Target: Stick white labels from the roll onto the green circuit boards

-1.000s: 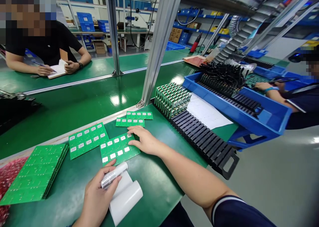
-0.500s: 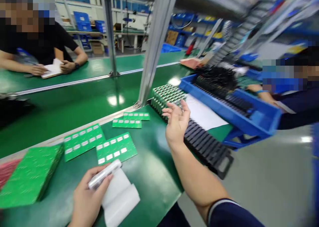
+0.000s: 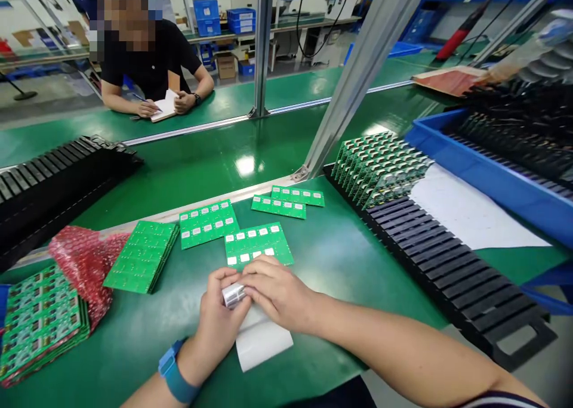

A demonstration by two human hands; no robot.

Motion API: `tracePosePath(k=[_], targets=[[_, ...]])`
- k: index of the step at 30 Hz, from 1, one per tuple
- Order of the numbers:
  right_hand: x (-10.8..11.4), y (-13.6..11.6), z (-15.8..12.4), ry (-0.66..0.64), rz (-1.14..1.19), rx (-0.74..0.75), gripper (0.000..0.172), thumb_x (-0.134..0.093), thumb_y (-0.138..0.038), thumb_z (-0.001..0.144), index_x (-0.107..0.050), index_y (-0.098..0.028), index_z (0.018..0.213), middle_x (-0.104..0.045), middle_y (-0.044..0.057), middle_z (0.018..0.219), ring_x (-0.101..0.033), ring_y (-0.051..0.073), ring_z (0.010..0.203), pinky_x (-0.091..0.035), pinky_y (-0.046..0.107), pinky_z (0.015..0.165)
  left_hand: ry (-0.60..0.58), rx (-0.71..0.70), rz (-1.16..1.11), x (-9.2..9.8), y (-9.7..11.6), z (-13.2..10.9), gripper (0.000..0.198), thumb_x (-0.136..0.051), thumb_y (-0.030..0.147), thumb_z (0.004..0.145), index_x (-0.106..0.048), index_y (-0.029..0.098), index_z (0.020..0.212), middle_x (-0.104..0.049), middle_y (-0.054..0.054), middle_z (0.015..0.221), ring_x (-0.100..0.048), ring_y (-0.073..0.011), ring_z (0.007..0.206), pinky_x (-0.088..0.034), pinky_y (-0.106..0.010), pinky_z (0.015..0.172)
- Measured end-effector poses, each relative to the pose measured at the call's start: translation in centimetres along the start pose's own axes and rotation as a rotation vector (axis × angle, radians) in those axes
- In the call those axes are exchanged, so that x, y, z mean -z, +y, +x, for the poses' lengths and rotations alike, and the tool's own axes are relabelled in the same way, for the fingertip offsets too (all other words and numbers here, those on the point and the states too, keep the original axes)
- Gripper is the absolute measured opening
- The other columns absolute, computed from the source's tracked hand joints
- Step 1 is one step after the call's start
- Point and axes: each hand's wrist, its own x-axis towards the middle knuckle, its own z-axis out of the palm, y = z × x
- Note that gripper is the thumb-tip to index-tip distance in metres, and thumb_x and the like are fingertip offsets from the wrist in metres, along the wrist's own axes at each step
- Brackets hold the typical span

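My left hand (image 3: 219,312), with a blue band at the wrist, is closed around a small white roll of labels (image 3: 233,294). My right hand (image 3: 280,291) meets it from the right, fingers bent together and pressed on the roll's edge; whether a single label is between the fingertips is hidden. From under the hands the roll's white backing paper (image 3: 264,342) hangs down and curls on the table. Just beyond the fingers lies a green circuit board panel (image 3: 259,244) with white labels in rows, partly covered by my right hand. Another labelled panel (image 3: 208,224) lies to its left.
Two narrow labelled strips (image 3: 289,202) lie farther back. At left are stacked green panels (image 3: 141,256), red bubble wrap (image 3: 78,262) and more boards (image 3: 40,318). On the right, a black slotted rack (image 3: 447,259) holds upright boards (image 3: 380,166) beside a blue bin (image 3: 492,163). A person (image 3: 152,68) writes opposite.
My right hand has come from the upright boards at the rack to the label roll in my left hand. The view has turned right to left, showing more of the left side.
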Motion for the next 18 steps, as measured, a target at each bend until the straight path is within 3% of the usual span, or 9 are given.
tracePosePath(k=[3, 10, 18], targets=[[-0.4, -0.21, 0.1, 0.015, -0.003, 0.015, 0.02, -0.052, -0.011, 0.099, -0.068, -0.018, 0.108, -0.07, 0.009, 0.099, -0.061, 0.022, 0.092, -0.056, 0.042, 0.086, -0.003, -0.003, 0.005, -0.08, -0.54, -0.33, 0.041, -0.072, 0.029, 0.082, -0.049, 0.022, 0.115, -0.08, -0.008, 0.098, -0.078, -0.0204, 0.077, -0.06, -0.029, 0.064], [-0.41, -0.15, 0.29, 0.074, 0.018, 0.064, 0.017, -0.054, -0.011, 0.1, -0.069, -0.019, 0.097, -0.072, 0.006, 0.092, -0.064, 0.019, 0.084, -0.056, 0.04, 0.085, -0.017, -0.039, 0.02, -0.07, -0.5, -0.3, 0.037, -0.069, 0.027, 0.082, -0.05, 0.022, 0.113, -0.08, -0.007, 0.096, -0.079, -0.021, 0.081, -0.063, -0.031, 0.069], [-0.59, 0.14, -0.03, 0.04, 0.028, 0.021, 0.013, -0.053, -0.013, 0.1, -0.065, -0.02, 0.101, -0.072, 0.008, 0.096, -0.065, 0.021, 0.091, -0.057, 0.041, 0.087, -0.034, -0.077, 0.068, 0.04, -0.6, -0.25, 0.033, -0.068, 0.026, 0.083, -0.053, 0.022, 0.113, -0.08, -0.007, 0.097, -0.08, -0.0226, 0.088, -0.064, -0.032, 0.071]])
